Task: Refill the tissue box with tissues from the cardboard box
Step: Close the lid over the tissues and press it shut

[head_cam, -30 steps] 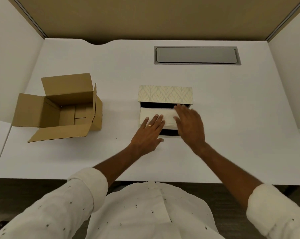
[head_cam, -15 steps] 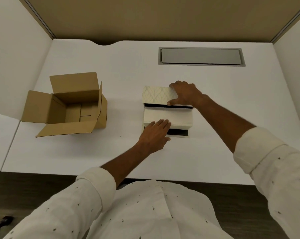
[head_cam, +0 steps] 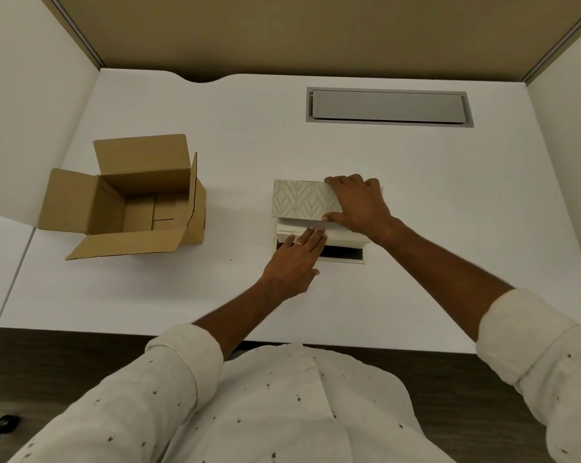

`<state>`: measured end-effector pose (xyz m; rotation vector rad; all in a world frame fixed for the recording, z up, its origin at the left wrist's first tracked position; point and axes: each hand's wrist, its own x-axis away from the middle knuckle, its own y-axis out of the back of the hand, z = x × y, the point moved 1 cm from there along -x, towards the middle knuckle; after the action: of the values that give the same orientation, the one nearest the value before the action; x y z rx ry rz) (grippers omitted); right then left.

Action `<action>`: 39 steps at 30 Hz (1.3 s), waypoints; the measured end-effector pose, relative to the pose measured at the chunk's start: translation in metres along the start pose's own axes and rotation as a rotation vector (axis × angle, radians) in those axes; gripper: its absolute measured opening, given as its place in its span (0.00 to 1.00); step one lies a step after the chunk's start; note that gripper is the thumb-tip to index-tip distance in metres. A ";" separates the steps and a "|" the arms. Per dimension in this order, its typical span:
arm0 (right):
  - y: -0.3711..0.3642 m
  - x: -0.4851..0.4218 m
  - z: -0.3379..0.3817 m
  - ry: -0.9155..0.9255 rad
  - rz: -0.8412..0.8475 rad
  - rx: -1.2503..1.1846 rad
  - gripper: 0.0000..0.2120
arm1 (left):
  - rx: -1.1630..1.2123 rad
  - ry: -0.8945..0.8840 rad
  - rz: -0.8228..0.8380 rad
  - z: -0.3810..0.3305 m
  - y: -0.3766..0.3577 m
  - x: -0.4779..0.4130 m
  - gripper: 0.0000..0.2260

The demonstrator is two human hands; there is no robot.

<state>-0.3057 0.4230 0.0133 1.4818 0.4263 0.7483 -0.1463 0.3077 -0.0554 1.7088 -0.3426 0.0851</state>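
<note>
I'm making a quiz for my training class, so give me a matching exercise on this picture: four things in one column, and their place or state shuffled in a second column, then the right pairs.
Things:
1. cardboard box
2. patterned lid
3. tissue stack
4. left hand

Places or states:
A. held at its right end by the right hand
B. fingers resting flat on the tissues
C. on the left of the desk, flaps open, nothing seen inside
D. lying in the open tissue box, partly under the lid

Pairs: 1-C, 2-A, 3-D, 4-B
</note>
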 end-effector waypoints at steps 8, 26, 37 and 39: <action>-0.009 0.025 0.011 -0.028 -0.087 -0.002 0.35 | -0.059 -0.219 -0.146 0.011 -0.017 0.015 0.31; -0.045 0.055 0.029 -0.108 -0.206 0.030 0.37 | 0.098 0.161 -0.422 0.052 0.028 0.027 0.39; -0.065 0.052 0.023 -0.044 -0.191 0.109 0.49 | -0.211 0.059 -0.161 0.055 0.040 -0.016 0.46; -0.067 0.051 0.022 -0.030 -0.221 0.107 0.44 | -0.213 0.051 -0.179 0.053 0.041 -0.017 0.43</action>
<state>-0.2421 0.4462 -0.0416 1.5145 0.6048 0.5343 -0.1805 0.2533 -0.0297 1.5163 -0.1538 -0.0375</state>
